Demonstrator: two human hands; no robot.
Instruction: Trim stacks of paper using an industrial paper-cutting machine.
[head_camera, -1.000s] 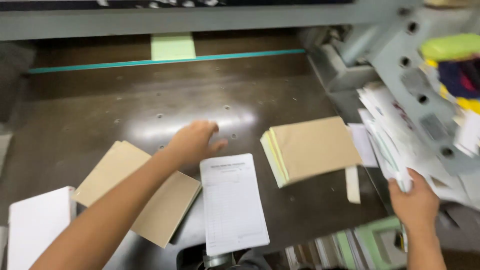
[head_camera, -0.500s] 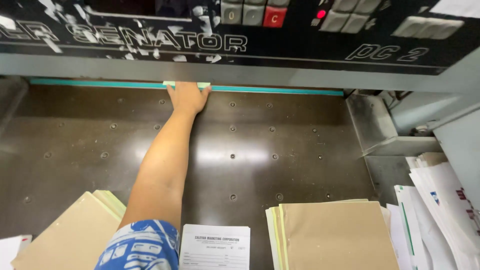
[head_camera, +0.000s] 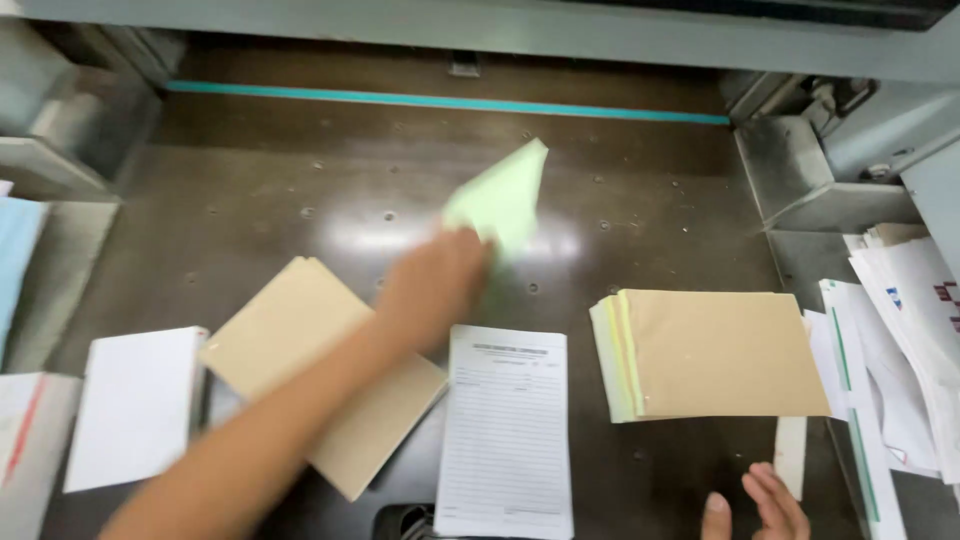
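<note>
While one left hand (head_camera: 435, 285) grips one green sheet (head_camera: 500, 200).

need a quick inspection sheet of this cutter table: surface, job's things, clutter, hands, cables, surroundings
Surface: dark metal table dotted with small holes, glare near the middle, teal strip along the back.
Job's things: pale green sheet, motion-blurred, held above the table; printed form lying flat at the front.
Clutter: brown card stack front left; brown-topped stack with green and yellow edges on the right; white pad far left; loose white papers at the right edge.
Hands: left hand grips the green sheet; right hand open at the bottom edge, holding nothing.
Cables: nothing seen.
Surroundings: grey machine housing across the back, metal side guard at right.
</note>
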